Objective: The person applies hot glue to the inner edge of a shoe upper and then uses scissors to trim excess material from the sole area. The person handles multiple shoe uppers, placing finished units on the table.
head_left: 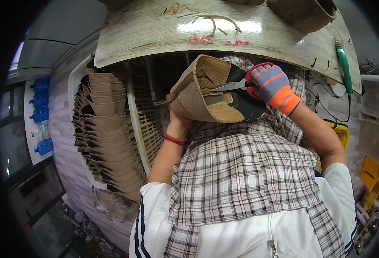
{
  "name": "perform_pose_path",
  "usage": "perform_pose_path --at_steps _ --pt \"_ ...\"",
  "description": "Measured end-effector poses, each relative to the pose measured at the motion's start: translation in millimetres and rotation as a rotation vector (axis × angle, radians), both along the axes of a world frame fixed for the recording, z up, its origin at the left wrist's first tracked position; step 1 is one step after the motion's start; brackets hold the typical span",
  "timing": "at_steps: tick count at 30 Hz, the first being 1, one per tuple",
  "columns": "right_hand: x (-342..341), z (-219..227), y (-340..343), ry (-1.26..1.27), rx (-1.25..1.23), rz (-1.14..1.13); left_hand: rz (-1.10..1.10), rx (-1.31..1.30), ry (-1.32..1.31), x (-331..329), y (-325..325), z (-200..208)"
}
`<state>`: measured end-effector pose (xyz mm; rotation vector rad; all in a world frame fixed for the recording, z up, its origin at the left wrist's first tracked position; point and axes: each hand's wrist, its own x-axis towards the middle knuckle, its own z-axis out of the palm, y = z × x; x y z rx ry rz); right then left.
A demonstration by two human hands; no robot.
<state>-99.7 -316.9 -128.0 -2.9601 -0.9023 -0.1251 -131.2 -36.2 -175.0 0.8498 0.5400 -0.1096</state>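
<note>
A tan boot upper (185, 101) with a perforated yellowish lining and black inner parts is held over my lap, its opening turned up. My left hand (178, 118) grips it from the left and below; most of the fingers are hidden behind it. On my right hand (273, 84) is a grey and orange glove. Its fingers are wrapped round the red handles of a pair of scissors (230, 87). The blades point left into the upper's opening, over the lining. Whether they touch the material cannot be made out.
A wood-look table (146, 38) stands in front, with thread scraps and pink bits (200, 39) on it. A green corded tool (344, 64) lies at its right edge. To my left, similar uppers (112, 124) are stacked in a white basket (74, 81), beside another slatted basket (148, 129).
</note>
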Motion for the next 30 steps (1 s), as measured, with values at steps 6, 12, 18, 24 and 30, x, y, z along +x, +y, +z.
perform_pose_path --at_steps 6,12,18,24,30 --pt "-11 -17 -30 0.102 0.112 -0.139 -0.061 -0.176 -0.095 -13 21 -32" --pt "-6 -3 -6 0.023 0.053 -0.023 -0.075 -0.133 -0.054 -6 13 -23" --pt "-8 -7 -12 0.102 -0.036 -0.131 -0.037 -0.112 -0.031 -9 16 -18" --pt "-7 5 -2 0.019 0.074 -0.038 -0.041 -0.21 -0.036 -10 16 -15" --pt "-25 -5 -28 0.351 0.38 -0.318 -0.304 0.019 -0.069 -14 44 22"
